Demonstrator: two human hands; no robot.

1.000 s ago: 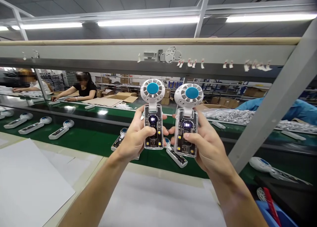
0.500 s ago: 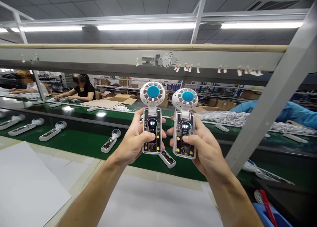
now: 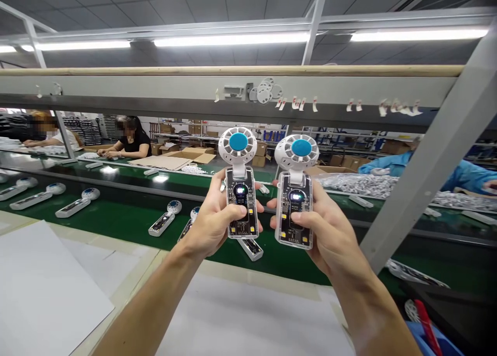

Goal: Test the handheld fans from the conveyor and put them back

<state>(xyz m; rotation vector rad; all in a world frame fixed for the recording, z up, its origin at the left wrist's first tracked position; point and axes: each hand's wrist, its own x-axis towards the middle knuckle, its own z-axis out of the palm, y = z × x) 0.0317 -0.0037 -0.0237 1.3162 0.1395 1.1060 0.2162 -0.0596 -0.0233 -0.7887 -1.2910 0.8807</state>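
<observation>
Two white handheld fans are held upright side by side over the green conveyor belt. My left hand [image 3: 213, 211] is closed round the left handheld fan [image 3: 241, 203], thumb on the front of its dark circuit-board handle. The right handheld fan [image 3: 295, 211] is gripped by my right hand [image 3: 326, 219], its thumb also on the front. Both have round heads with blue centres, clear handle covers and small lit displays. Behind and below my left hand, another fan [image 3: 251, 249] lies on the belt, its upper part hidden.
Several more fans [image 3: 77, 203] lie on the green belt [image 3: 124, 226] to the left. White sheets [image 3: 248, 314] cover the near bench. A slanted metal post [image 3: 419, 138] stands at right, beside a red-handled object [image 3: 427, 325]. Co-workers [image 3: 130, 138] sit across the line; blue sleeves [image 3: 458, 175] show at right.
Fans on the belt have shifted left, and another shows beside my left wrist. The right fan moved slightly right and tilted. Both hands keep their hold. The blue-sleeved arm at right moved.
</observation>
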